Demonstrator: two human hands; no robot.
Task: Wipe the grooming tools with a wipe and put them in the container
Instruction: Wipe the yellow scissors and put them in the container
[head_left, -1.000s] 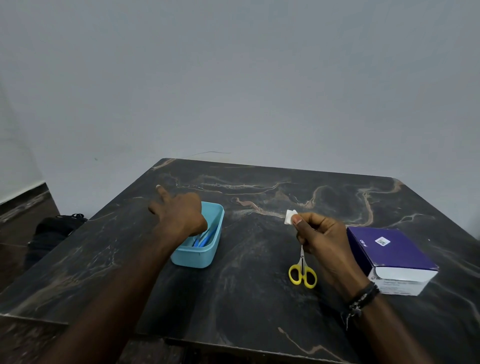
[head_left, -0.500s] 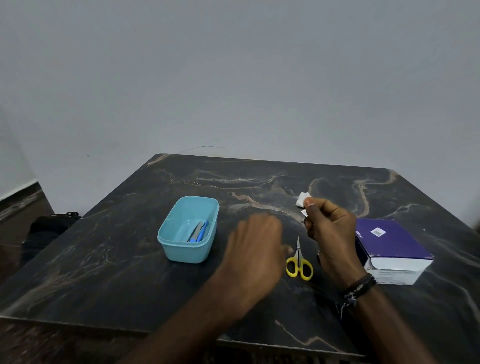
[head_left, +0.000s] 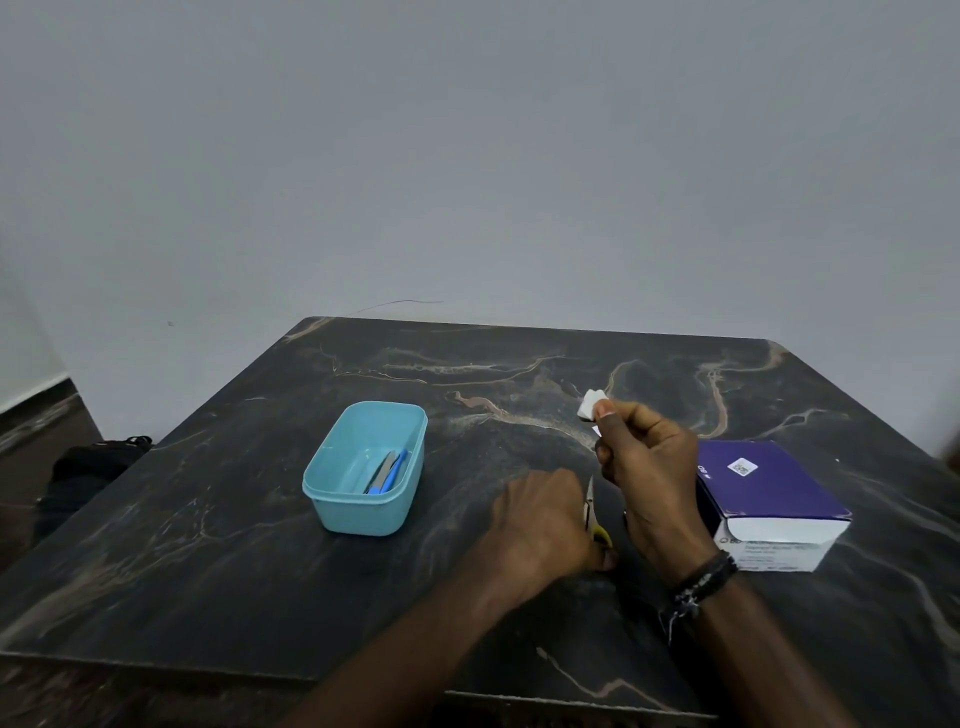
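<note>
The scissors lie flat on the dark marbled table, just right of the turquoise container and with a bare strip of table between the two. Only a thin part of them shows: the pale metal blades point toward the far edge of the table, and a sliver of yellow handle peeks out nearer the person. The left hand covers the rest. It lies knuckles-up over the handles, fingers bent down onto them, but whether they have closed round the loops or merely touch them cannot be told, since the back of the hand hides the contact.

Right of the scissors and raised off the table, the right hand pinches a small folded white wipe between thumb and forefinger; the wipe sticks up beyond the fingertips, clear of the blades, and the other fingers are curled into the palm. A dark beaded bracelet circles that wrist.

Inside the container, against its right wall, lie a grey nail file and a blue-handled tool, side by side and touching.

On the far side of the right hand from the container, a purple-and-white box sits flat on the table. Left of the container, beyond the table's edge, a black bag rests on the floor.
</note>
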